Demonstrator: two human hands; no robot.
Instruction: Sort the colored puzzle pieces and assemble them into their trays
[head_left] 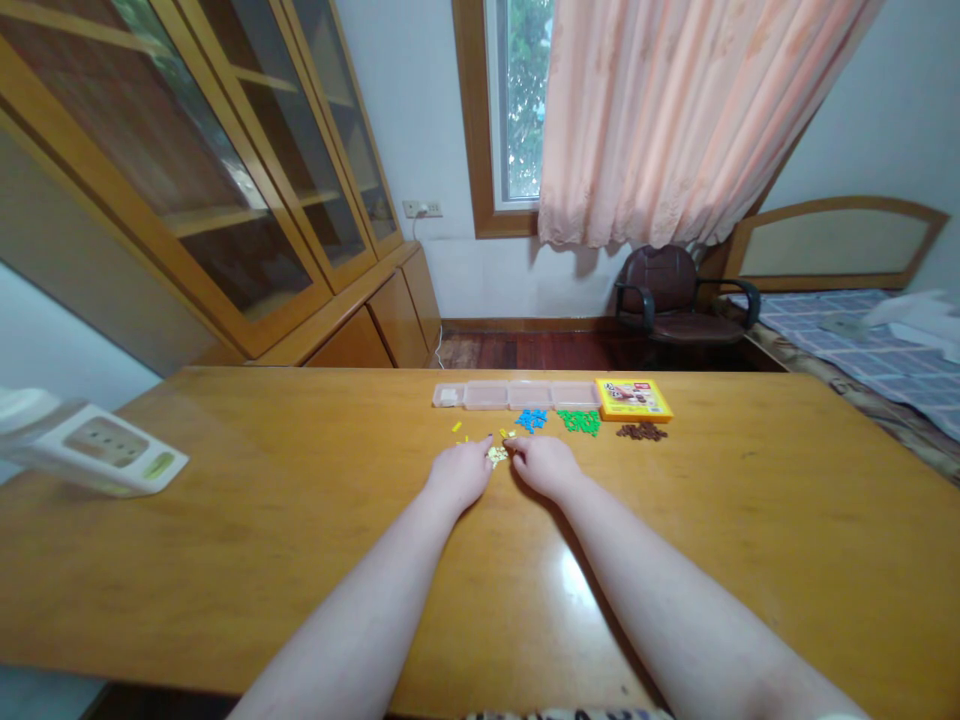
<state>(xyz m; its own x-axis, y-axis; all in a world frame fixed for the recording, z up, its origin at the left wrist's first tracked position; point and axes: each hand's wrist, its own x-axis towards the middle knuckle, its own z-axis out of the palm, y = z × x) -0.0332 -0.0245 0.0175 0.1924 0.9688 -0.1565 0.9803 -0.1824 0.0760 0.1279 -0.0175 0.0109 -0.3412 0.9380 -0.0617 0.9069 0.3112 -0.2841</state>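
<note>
My left hand point(460, 474) rests on the table at the left edge of a small heap of pale cream pieces point(497, 455). Its fingers are curled, with the fingertips at the heap. From the right, my right hand point(549, 467) meets the same heap, fingers drawn together near a yellow piece point(504, 434). Whether either hand pinches a piece is too small to make out. A few more yellow pieces point(457, 427) lie scattered beyond my left hand. Blue pieces point(532, 420), green pieces point(580, 421) and brown pieces point(643, 431) form separate piles to the right.
Behind the piles stand a clear compartment tray point(487, 396) and a yellow box point(636, 400). A white plastic container point(97, 445) is at the table's left. Beyond the wooden table point(300, 560) are a glass-door cabinet point(247, 170), an office chair point(667, 290) and a bed point(847, 325).
</note>
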